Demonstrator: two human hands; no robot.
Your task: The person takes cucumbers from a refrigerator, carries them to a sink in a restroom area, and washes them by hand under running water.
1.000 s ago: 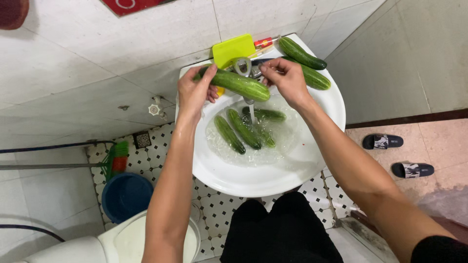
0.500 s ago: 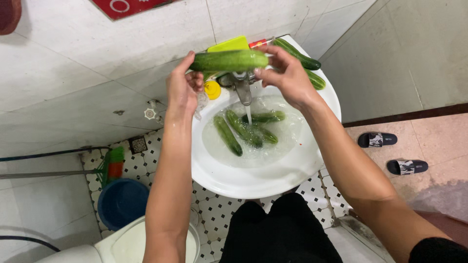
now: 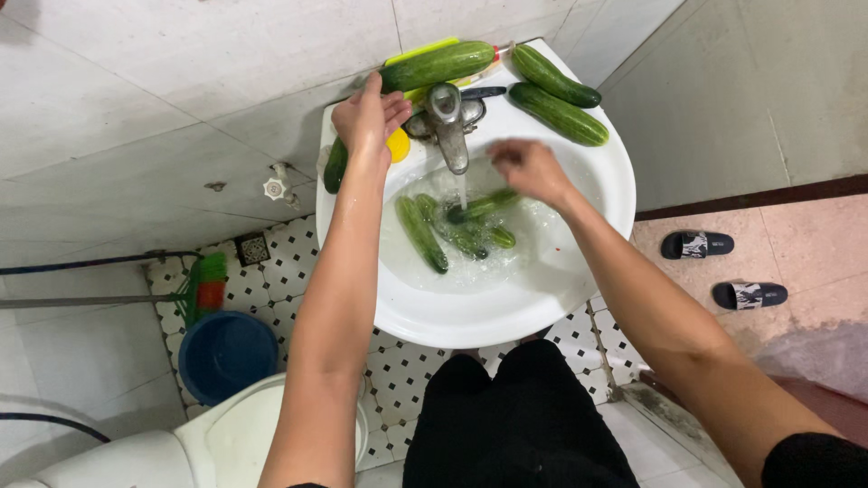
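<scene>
White round washbasin (image 3: 579,289) standing against a tiled wall, tap (image 3: 448,122) running into water with several cucumbers (image 3: 423,233) soaking. Left hand (image 3: 369,116) is resting on the rim, fingers loosely curled at the end of a washed cucumber (image 3: 437,65) lying on the back ledge. Right hand (image 3: 529,169) is hovering over the water, blurred, grip unclear. Two more cucumbers (image 3: 558,114) lying at the right rim. Dotted floor tiles, blue bucket (image 3: 226,352), black slippers (image 3: 719,269) around.

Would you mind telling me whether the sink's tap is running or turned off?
Running: a thin stream of water falls from the tap spout onto the cucumbers lying in the water-filled white sink.
</scene>
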